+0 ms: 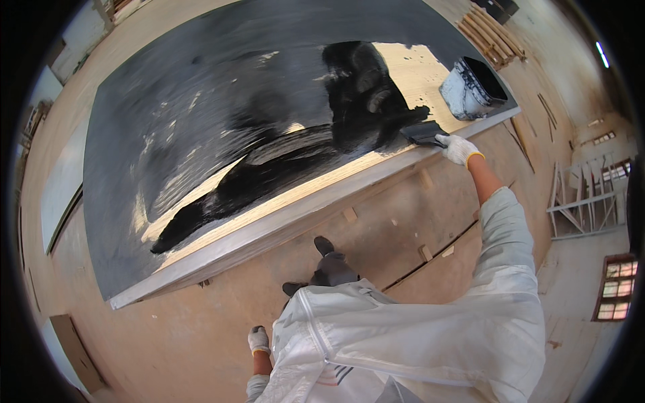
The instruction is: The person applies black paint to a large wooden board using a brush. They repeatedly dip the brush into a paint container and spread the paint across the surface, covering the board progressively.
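Note:
My right hand (461,149), in a white knit glove with a yellow cuff, is closed on the handle of a wide flat paint spreader (426,133). Its broad blade, coated in black, lies on wet black paint (366,101) near the close edge of a large panel (201,80). Grey-black covers much of the panel, while pale bare wood shows in streaks and along the near edge. A white paint-smeared bucket (460,94), dark inside, stands on the panel's right corner. My gloved left hand (258,339) hangs low beside my body; its fingers are not clear.
The panel rests on a raised stack with a light edge (269,228). Wooden poles (494,37) lie at the back right, and a white metal frame (584,198) stands at right. Other boards (64,185) are at left. My shoes (324,246) are close to the stack.

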### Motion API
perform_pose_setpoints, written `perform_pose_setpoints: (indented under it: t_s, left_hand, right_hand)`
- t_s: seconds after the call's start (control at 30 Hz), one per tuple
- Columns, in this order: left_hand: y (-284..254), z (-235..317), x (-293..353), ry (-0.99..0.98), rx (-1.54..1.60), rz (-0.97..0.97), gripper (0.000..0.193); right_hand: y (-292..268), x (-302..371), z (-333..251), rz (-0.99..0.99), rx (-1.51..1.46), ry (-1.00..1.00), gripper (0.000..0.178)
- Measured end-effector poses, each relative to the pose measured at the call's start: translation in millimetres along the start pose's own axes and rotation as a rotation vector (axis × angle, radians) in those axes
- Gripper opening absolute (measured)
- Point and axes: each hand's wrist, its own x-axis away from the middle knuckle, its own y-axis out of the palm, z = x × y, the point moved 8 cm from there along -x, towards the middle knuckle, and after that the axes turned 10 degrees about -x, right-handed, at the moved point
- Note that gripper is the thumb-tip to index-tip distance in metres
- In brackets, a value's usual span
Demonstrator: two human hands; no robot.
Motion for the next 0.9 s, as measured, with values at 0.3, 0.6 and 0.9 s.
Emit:
perform_pose_setpoints:
  t_s: [0.3,0.6,0.9]
  left_hand:
    - [13.3,-36.9,-13.5,-0.038,0.109,0.041,0.028]
    - [21.1,-32.8,-23.2,-0.005,0.097,0.003,0.029]
    - [5.7,-80.1,-2.3,-0.093,0.217,0.062,0.029]
  right_hand:
    - [61.1,109.4,-205.7,-0.027,-0.021,-0.138,0.061]
    - [103.8,152.0,-354.0,-0.007,-0.132,-0.325,0.047]
    - [108.8,175.0,-358.0,-0.022,-0.001,-0.211,0.06]
